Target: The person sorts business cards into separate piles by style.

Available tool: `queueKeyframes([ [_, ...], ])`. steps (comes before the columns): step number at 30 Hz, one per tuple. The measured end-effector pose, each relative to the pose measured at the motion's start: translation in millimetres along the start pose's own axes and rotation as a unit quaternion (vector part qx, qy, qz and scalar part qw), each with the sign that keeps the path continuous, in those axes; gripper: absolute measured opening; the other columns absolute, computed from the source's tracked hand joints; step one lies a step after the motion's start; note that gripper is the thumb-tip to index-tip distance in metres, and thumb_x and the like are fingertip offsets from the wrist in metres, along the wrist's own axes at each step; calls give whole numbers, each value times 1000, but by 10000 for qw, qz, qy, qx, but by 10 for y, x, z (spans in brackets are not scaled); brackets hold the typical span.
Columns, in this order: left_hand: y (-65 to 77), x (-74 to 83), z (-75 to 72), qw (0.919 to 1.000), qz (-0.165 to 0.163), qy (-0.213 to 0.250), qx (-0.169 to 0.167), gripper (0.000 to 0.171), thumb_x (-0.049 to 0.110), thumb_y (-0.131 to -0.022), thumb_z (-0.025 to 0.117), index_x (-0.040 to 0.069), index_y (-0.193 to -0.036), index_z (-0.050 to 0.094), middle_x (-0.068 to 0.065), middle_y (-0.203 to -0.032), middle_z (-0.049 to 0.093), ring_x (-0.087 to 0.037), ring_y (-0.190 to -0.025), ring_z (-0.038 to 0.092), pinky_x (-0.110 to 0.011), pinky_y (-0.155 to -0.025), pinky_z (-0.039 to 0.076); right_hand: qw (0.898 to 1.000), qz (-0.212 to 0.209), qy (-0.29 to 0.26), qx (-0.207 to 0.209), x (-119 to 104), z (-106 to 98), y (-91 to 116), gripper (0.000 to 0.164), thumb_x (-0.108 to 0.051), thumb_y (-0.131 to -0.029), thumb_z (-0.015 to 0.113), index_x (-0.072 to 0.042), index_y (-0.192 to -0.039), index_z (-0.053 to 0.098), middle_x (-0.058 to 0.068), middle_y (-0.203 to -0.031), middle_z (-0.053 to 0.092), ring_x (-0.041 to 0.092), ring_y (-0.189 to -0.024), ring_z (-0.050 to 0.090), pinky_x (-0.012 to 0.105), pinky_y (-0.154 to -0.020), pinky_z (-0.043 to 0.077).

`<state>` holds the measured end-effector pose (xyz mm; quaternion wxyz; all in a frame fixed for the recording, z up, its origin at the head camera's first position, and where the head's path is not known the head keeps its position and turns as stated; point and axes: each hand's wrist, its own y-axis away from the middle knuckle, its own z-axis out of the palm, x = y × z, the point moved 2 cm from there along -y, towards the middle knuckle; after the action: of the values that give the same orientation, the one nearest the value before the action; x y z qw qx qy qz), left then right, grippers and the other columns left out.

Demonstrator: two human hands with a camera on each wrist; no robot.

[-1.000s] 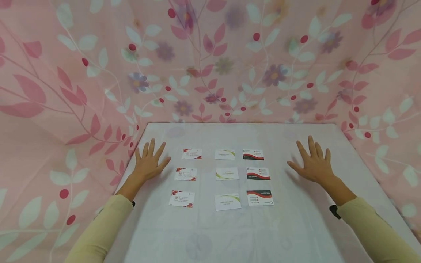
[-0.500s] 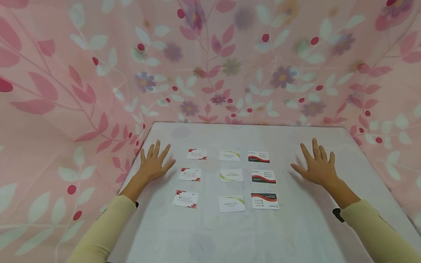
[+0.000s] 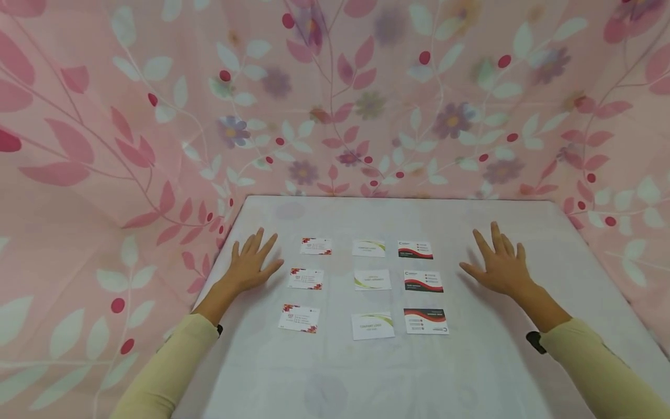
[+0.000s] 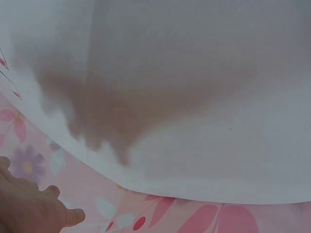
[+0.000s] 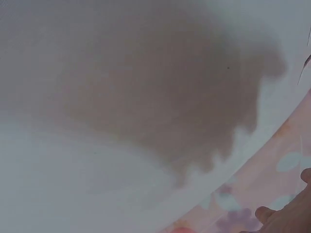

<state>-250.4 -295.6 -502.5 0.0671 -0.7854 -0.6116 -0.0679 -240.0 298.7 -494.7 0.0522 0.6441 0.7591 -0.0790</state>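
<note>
Business cards lie flat in three columns of three between my hands. The left column has white cards with red floral corners, such as the middle floral card (image 3: 306, 279). White cards with a green curve, one being the near green card (image 3: 373, 326), form the middle column. On the right are black, red and white cards, among them the near black-and-red card (image 3: 426, 321). My left hand (image 3: 248, 267) is spread, fingers apart, left of the floral cards. My right hand (image 3: 501, 266) is likewise spread, right of the black-and-red cards. Both hold nothing and cast shadows on the cloth in the wrist views.
A white-covered table (image 3: 335, 384) carries the cards. Pink floral fabric (image 3: 324, 105) hangs behind it and along both sides, close to the table's edges. Dark bands show at both wrists below the pale sleeves.
The head view has shifted slightly, so table and cards sit further right in it. Relative to the cards, both hands have drawn a little inward, fingers still spread. The cards keep their layout.
</note>
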Motion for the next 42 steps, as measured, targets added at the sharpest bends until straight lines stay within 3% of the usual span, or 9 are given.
queueKeyframes([
  [5, -64, -11, 8, 9996, 62, 268, -48, 79, 62, -96, 47, 25, -159, 19, -17, -166, 9, -43, -149, 15, -71, -113, 2, 9998, -97, -181, -4, -204, -14, -116, 95, -57, -88, 63, -10, -157, 19, 27, -163, -5, 57, -140, 16, 75, -109, 4],
  [12, -260, -41, 10, 9955, 571, 762, 33, 89, 51, -86, 71, 14, -155, 30, -22, -161, 22, -43, -146, 26, -66, -113, 24, 9976, -456, -520, 43, -664, 30, -392, 100, -56, -82, 71, -11, -157, 22, 26, -163, 5, 53, -143, 18, 72, -112, 7],
  [22, -480, -5, -24, 9903, 567, 1269, -1, 100, 49, -77, 82, 18, -156, 29, -15, -162, 26, -43, -145, 28, -69, -110, 25, 9907, -1023, -893, 63, -1303, 238, -773, 102, -53, -80, 76, -12, -157, 23, 20, -164, 13, 49, -142, 29, 70, -108, 25],
  [27, -585, 16, -50, 9779, 496, 2030, -124, 95, 34, -76, 86, 10, -153, 35, -18, -158, 30, -42, -130, 48, -58, -107, 38, 9793, -1344, -1499, -203, -1734, 270, -942, 101, -46, -80, 80, -9, -156, 25, 18, -162, 21, 45, -142, 33, 65, -110, 29],
  [30, -664, 71, -44, 9705, 339, 2367, -297, 91, 30, -77, 86, 9, -151, 38, -17, -155, 36, -34, -110, 58, -47, -94, 48, 9673, -1442, -2042, -426, -1935, 305, -1025, 96, -37, -81, 82, -7, -155, 29, 17, -159, 29, 40, -132, 47, 56, -108, 39],
  [33, -721, 82, -19, 9652, 165, 2568, -462, 86, 29, -77, 86, 9, -149, 42, -16, -150, 44, -25, -88, 56, -36, -77, 48, 9538, -1389, -2577, -682, -2156, 369, -1094, 90, -30, -82, 82, -7, -153, 32, 18, -152, 39, 32, -110, 60, 45, -96, 49],
  [36, -762, 80, 14, 9589, 101, 2761, -643, 84, 25, -77, 87, 8, -148, 44, -16, -145, 50, -19, -71, 50, -30, -66, 44, 9464, -1312, -2809, -910, -2385, 450, -1154, 85, -30, -83, 81, -8, -151, 35, 19, -143, 49, 25, -94, 61, 39, -87, 51],
  [42, -885, 149, 122, 9441, 243, 3083, -1143, 93, 22, -77, 87, 10, -153, 35, -17, -146, 47, -14, -67, 54, -27, -63, 46, 9476, -629, -2900, -1186, -2659, 595, -1241, 72, -28, -84, 80, -9, -145, 45, 16, -129, 59, 24, -100, 60, 39, -92, 50],
])
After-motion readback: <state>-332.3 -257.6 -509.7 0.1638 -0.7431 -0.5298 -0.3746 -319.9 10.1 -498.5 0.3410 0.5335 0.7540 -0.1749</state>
